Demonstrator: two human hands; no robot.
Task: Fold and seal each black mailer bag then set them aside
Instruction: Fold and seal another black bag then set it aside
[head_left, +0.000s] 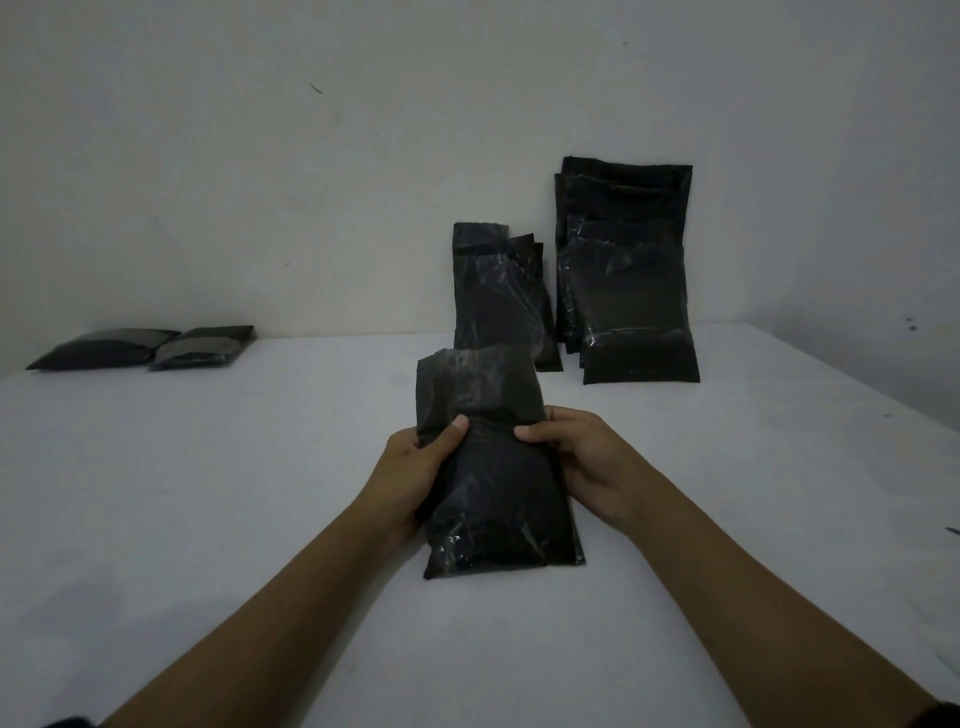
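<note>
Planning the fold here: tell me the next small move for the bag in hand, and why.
Probably fold the top flap toward the person. Left hand and right hand grip the held mailer bag at its middle, its lower end on the white table, and its upper part stands unfolded above the thumbs.

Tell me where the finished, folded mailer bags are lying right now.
In the head view, the two folded bags lie flat side by side at the far left of the white table, next to the wall, well away from the leaning stacks.
</note>
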